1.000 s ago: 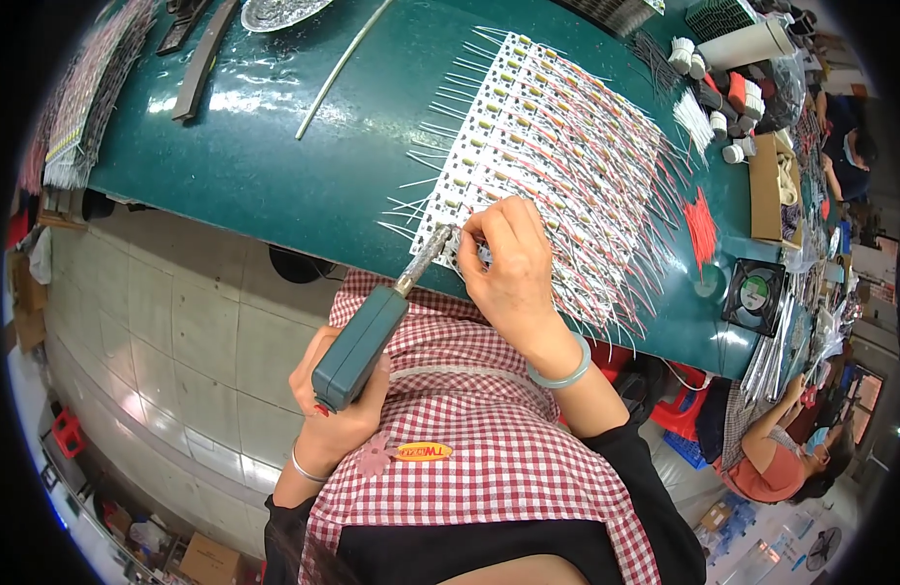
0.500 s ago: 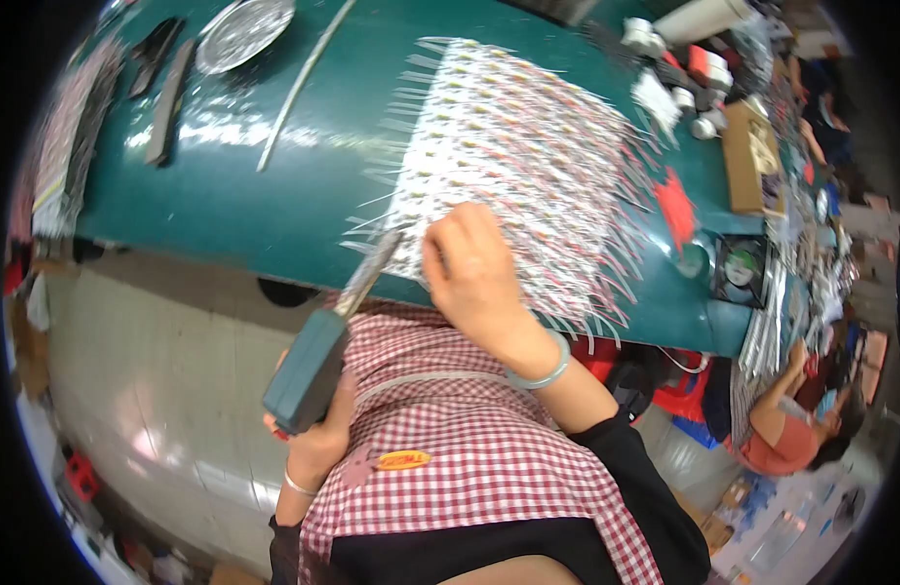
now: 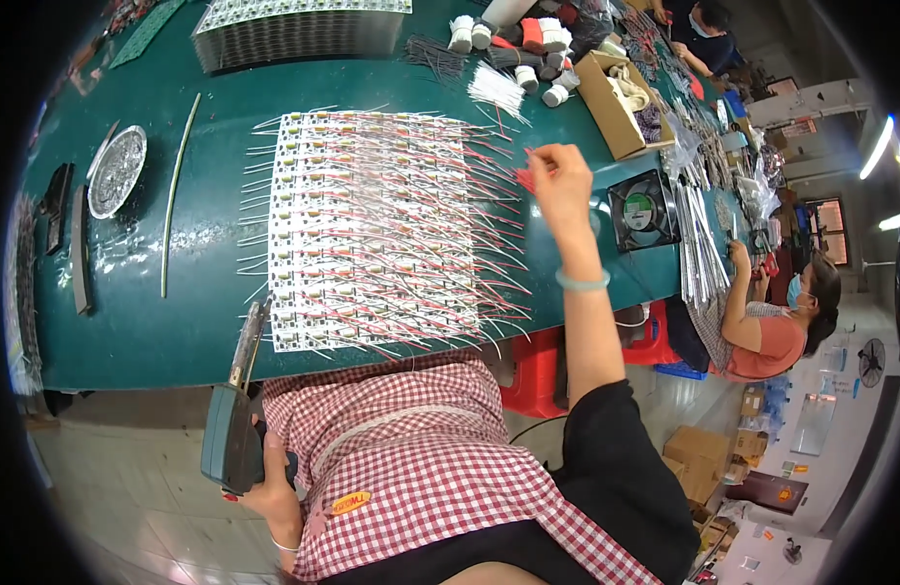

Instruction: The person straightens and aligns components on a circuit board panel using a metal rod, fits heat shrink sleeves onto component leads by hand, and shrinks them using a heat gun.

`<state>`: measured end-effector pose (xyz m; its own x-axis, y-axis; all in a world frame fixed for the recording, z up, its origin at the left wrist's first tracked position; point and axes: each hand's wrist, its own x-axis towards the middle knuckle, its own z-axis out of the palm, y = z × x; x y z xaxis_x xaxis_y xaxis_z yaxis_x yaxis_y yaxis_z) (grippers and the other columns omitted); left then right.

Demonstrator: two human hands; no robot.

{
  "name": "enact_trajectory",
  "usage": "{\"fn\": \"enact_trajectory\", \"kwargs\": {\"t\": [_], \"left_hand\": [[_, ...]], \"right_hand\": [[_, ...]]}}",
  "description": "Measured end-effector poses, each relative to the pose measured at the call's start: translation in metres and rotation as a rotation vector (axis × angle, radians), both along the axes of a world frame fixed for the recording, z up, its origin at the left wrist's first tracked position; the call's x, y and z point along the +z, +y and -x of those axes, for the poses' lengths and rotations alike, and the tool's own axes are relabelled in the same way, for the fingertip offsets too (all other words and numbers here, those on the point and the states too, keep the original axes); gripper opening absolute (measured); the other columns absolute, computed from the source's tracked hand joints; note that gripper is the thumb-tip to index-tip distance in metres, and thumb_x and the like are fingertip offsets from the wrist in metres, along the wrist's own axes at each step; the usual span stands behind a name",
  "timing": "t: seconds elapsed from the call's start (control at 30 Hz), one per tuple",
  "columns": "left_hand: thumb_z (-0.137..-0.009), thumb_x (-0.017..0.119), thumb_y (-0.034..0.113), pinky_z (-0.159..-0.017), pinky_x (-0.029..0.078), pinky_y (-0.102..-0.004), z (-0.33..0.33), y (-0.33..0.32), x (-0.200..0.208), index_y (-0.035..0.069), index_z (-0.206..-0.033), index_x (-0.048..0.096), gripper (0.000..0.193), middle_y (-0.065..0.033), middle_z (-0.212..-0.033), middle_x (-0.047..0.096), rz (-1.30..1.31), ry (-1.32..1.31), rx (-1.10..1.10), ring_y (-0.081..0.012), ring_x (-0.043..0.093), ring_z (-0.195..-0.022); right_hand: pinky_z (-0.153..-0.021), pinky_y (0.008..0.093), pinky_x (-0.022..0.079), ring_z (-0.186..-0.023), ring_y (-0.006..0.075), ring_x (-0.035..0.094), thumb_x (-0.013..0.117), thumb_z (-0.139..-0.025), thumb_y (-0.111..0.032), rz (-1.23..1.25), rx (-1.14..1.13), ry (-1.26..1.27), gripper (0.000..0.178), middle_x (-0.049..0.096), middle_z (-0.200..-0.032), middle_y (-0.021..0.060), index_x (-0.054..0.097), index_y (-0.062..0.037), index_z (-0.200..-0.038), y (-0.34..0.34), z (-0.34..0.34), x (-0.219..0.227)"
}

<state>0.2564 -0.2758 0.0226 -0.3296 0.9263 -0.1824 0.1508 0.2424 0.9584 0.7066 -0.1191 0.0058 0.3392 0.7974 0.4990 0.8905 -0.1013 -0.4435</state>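
Note:
My left hand (image 3: 273, 492) is wrapped round the grip of a dark teal soldering gun (image 3: 229, 439). Its tip points up to the lower left corner of a panel of white circuit boards (image 3: 372, 234), on which rows of red and white wires are attached. To the right of the panel, my right hand (image 3: 565, 185) is at a small bunch of red wires (image 3: 524, 179), thumb and fingertips pinched together on wire there. The bunch is partly hidden by the fingers.
At the left lie a foil-lined dish (image 3: 117, 174), a thin pale rod (image 3: 180, 195) and dark bars. A stack of boards (image 3: 299, 44), white wires (image 3: 496, 90), a cardboard box (image 3: 611, 112) and a small fan (image 3: 645, 212) surround the panel. A co-worker (image 3: 777, 331) sits at the right.
My right hand has left the panel's lower left area and gone right to the red wires. The soldering gun stays in my left hand. The view has shifted, showing more of the table's far side.

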Motion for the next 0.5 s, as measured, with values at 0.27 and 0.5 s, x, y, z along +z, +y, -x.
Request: {"fn": "enact_trajectory", "kwargs": {"t": [0.27,0.5], "left_hand": [[-0.089,0.067,-0.002,-0.052,0.038,-0.0232,-0.009,0.004,0.007,-0.008,-0.116,0.065,0.028,-0.0050,-0.084,0.063,-0.058,0.019,0.067,-0.0073,0.048,-0.058],[-0.087,0.070,-0.001,-0.051,0.038,-0.0224,-0.002,-0.002,0.014,-0.008,-0.116,0.065,0.030,-0.0051,-0.085,0.063,0.046,0.058,0.083,-0.0071,0.048,-0.058]], "right_hand": [[-0.073,0.0432,0.052,-0.079,0.0328,0.066,0.074,-0.083,-0.016,0.116,0.071,0.032,0.013,0.066,-0.088,0.0159,0.072,-0.0034,-0.085,0.077,-0.030,-0.017],[-0.088,0.0486,0.054,-0.100,0.0418,0.068,0.063,-0.083,-0.021,0.521,-0.273,-0.019,0.025,0.071,-0.102,0.0257,0.075,-0.0005,-0.091,0.114,-0.009,-0.008]]}}
